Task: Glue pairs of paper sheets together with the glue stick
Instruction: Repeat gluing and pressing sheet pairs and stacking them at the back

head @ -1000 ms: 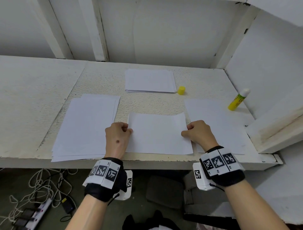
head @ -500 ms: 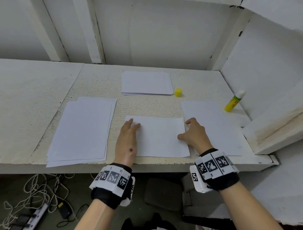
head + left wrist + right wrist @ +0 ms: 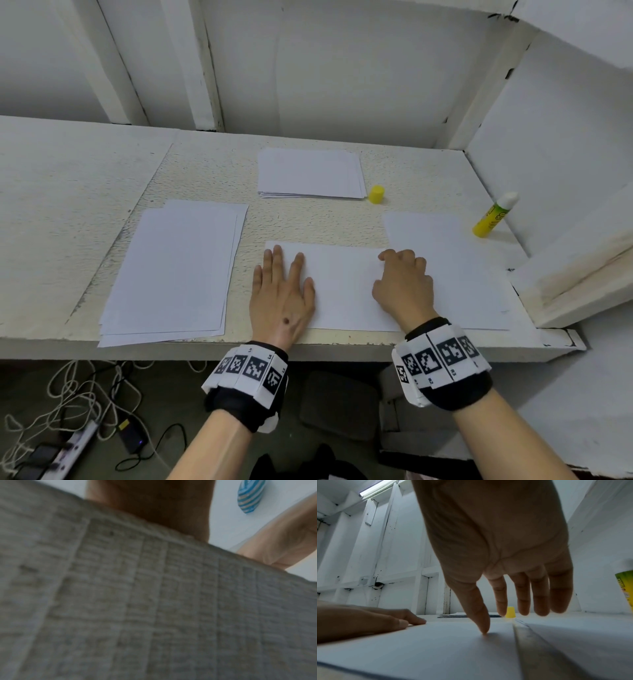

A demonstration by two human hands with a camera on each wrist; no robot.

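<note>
- White textured shelf (image 3: 428, 178); the uncapped glue stick (image 3: 493, 215) leans at the right wall.
- My left hand (image 3: 281, 301) lies flat, fingers straight, on the middle sheet (image 3: 342, 291).
- My right hand (image 3: 404, 284) rests there with loose fingers, gripping nothing.
- Uneven pressing could shift or wrinkle the paper.

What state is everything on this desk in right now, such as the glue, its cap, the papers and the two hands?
Yellow glue stick: uncapped, leaning against the right wall.
Small yellow cap: off, standing beside the far paper stack.
Middle white sheet: flat under both hands.
Left hand: fingers straight, pressing the sheet.
Right hand: thumb tip on the sheet, fingers relaxed.
Left paper pile: lying flat, slightly fanned.
Right white sheet: lying flat.
</note>
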